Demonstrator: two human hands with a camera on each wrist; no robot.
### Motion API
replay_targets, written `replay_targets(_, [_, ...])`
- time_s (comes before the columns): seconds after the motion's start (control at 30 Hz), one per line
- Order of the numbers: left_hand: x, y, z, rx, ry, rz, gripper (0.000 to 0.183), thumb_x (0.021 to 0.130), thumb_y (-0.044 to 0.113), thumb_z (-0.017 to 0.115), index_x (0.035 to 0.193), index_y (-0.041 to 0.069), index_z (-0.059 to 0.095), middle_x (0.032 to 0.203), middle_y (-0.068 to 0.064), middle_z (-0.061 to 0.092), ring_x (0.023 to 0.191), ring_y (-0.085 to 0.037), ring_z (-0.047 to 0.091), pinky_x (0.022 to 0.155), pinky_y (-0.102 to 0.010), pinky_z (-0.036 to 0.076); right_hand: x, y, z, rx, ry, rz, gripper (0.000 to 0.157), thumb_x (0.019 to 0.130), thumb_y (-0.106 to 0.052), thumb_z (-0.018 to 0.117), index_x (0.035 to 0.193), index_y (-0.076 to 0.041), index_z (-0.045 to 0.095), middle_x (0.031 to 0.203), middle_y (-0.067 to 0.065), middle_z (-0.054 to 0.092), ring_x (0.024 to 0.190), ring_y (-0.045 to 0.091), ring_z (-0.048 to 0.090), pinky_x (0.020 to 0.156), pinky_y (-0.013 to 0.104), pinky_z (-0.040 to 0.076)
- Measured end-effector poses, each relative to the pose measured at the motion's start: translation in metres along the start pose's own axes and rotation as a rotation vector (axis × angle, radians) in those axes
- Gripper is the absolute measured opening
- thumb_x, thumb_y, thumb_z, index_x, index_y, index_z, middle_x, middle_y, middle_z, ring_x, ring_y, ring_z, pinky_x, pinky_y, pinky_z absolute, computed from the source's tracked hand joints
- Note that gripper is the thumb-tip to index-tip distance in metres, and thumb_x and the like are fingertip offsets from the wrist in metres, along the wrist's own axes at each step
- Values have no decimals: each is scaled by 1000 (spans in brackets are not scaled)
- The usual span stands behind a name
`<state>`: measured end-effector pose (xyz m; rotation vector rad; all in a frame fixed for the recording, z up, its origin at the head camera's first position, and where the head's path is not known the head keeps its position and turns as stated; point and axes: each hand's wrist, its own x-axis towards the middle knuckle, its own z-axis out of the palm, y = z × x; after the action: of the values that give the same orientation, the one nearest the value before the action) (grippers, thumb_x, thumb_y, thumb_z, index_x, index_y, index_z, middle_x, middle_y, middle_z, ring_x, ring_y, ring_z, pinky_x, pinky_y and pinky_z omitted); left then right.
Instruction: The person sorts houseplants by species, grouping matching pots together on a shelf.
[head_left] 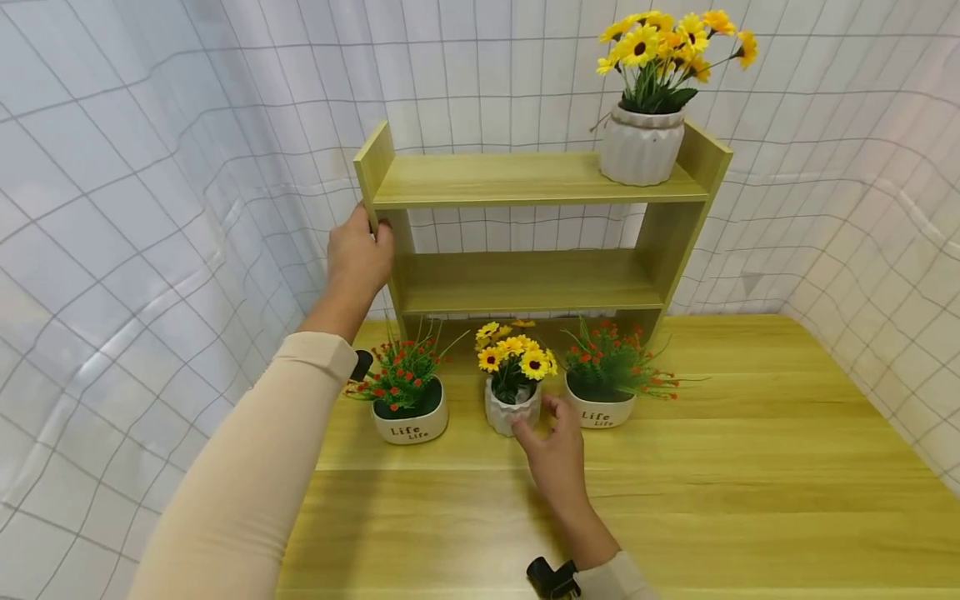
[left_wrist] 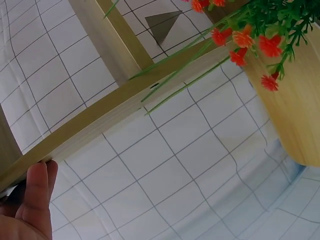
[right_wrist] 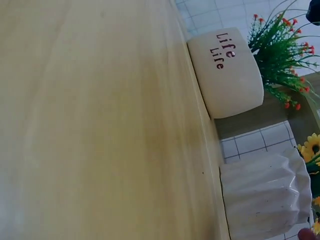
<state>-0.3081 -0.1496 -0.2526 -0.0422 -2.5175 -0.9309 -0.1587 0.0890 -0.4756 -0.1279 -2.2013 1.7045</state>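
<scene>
My left hand (head_left: 362,254) grips the left side panel of a wooden shelf (head_left: 525,285), the thumb on the panel's front edge. In the left wrist view, the fingers (left_wrist: 37,192) bend over the panel's edge. My right hand (head_left: 553,450) holds a small white fluted flowerpot (head_left: 501,414) at its right and front, thumb near the lower front. Yellow artificial flowers (head_left: 517,354) stand in that pot. The right wrist view shows the pot (right_wrist: 265,195) upright on the table, with a fingertip (right_wrist: 306,233) at its rim.
White "Life" planters with red flowers stand on either side, one left (head_left: 411,425) and one right (head_left: 600,412). A larger white pot (head_left: 641,148) of yellow flowers sits on the shelf's top right. Behind hangs a white checked curtain (head_left: 480,83); below lies the wooden table (head_left: 750,467).
</scene>
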Motion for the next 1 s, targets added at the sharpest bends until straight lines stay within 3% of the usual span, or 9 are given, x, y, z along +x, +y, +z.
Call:
replay_targets(0.3, [-2, 3, 0, 6, 15, -6, 35, 104, 27, 41, 131, 8, 55, 125, -18, 65, 115, -39, 60, 90, -51, 50, 4, 8, 19, 38, 21, 82, 67, 83, -21, 80, 134, 5, 46, 136, 23, 45, 130, 36, 42, 110, 52, 31])
replay_targets(0.67, [-3, 2, 0, 1, 15, 6, 36, 105, 27, 40, 131, 7, 55, 123, -19, 65, 113, -40, 61, 87, -51, 51, 4, 15, 41, 114, 91, 74, 83, 77, -16, 84, 143, 4, 37, 139, 21, 38, 131, 34, 39, 110, 50, 32])
replay_targets(1.0, [-3, 2, 0, -9, 14, 1, 34, 104, 25, 41, 129, 7, 55, 124, -19, 65, 115, -39, 60, 89, -51, 51, 9, 17, 53, 144, 141, 58, 88, 76, -16, 85, 145, 3, 34, 140, 22, 37, 131, 36, 38, 109, 51, 34])
